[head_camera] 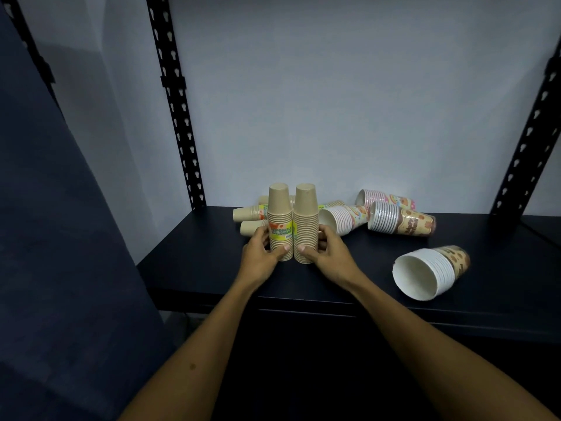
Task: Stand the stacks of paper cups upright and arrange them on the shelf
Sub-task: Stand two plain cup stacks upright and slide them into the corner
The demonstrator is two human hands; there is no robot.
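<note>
Two tan stacks stand upright, touching, mid-shelf [188, 253]: the left stack [280, 221], labelled "DISPOSABLE TABLEWARE", gripped by the left hand [263, 253]; the right stack [305, 223] gripped by the right hand [326, 252]. Behind them lie at least three tan stacks [247, 213]; to their right, four printed white stacks [431, 270] lie toppled.

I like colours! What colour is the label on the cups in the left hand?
Bright yellow with some orange, on the tan cup stack, seen from the head view.

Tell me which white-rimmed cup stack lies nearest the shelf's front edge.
The brown-printed stack lying alone at the right front of the shelf, mouth toward the camera. The other white-rimmed stacks lie farther back, clustered near the wall.
</note>
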